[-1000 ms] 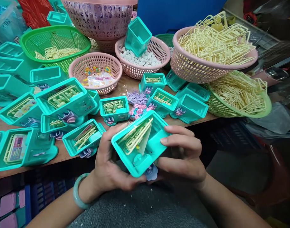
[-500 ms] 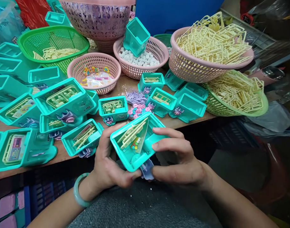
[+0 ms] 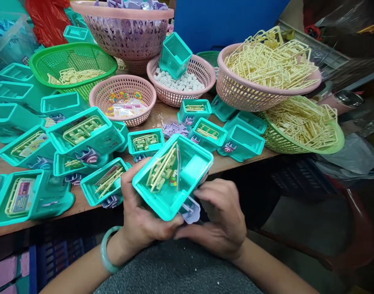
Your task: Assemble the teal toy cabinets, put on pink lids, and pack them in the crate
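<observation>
My left hand (image 3: 144, 212) is wrapped round a teal plastic box (image 3: 190, 167), tilted so that its open top faces me. Inside lie cream plastic sprues (image 3: 162, 167), a clear packet seen edge-on and a small multicoloured piece (image 3: 174, 179). A purple plastic piece (image 3: 190, 210) sticks out from the box's lower side. My right hand (image 3: 220, 216) is curled about this piece, its index finger near the box wall and the thumb underneath. The exact contact of the right fingertips is partly hidden.
More teal boxes (image 3: 105, 181) stand on the wooden table (image 3: 64, 210), several holding sprues. Behind them are pink baskets (image 3: 98, 96), a green basket (image 3: 73, 49) and a heaped basket of cream sprues (image 3: 251, 90). Loose purple parts (image 3: 174, 129) lie just beyond the held box.
The right fingers have left the box's interior and rim and moved down to its outer side by the purple piece. The packet inside now stands more upright, and the box has shifted slightly left.
</observation>
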### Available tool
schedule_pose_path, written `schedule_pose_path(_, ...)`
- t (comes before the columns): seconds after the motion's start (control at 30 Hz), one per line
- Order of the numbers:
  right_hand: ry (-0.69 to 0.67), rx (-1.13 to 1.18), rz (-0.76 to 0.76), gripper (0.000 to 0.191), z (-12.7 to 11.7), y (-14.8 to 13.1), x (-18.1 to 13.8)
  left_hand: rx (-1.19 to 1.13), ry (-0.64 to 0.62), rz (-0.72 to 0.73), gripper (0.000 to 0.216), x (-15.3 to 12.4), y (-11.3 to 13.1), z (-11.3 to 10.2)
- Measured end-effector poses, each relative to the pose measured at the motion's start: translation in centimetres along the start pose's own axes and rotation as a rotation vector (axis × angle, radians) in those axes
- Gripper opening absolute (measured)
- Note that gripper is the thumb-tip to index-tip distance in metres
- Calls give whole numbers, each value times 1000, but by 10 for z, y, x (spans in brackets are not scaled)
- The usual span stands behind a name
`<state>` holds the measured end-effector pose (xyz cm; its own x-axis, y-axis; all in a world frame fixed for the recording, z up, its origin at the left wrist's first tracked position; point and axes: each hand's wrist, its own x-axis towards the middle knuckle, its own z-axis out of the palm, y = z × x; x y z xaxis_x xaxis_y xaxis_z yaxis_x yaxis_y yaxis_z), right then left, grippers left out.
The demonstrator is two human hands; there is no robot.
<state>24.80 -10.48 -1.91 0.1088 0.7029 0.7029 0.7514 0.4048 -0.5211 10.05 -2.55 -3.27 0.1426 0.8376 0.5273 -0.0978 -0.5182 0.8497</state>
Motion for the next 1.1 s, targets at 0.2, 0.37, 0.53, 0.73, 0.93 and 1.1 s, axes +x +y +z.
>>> schedule_pose_path(0.2,-84,133,-30,25,-4,-3,0,-5,2,116,78,3,2,4)
schedule_pose_path(0.37,-85,146,-55,30,-6,-2,0,15,-23,121,95,0,1,0)
schedule_pose_path(0.53,-80,292,21,27,-4,-2,2,23,13,91,83,-3,1,-3)
schedule_pose_path(0.73,-93,259,43,26,-5,-2,-1,129,-64,93,92,-2,2,-11)
schedule_pose_path(0.93,-153,159,6,26,-9,1,-1,170,-99,108,101,-2,3,-18)
schedule_pose_path(1.1,-174,189,-16,28,-11,4,0,121,-95,95,99,-5,3,-20)
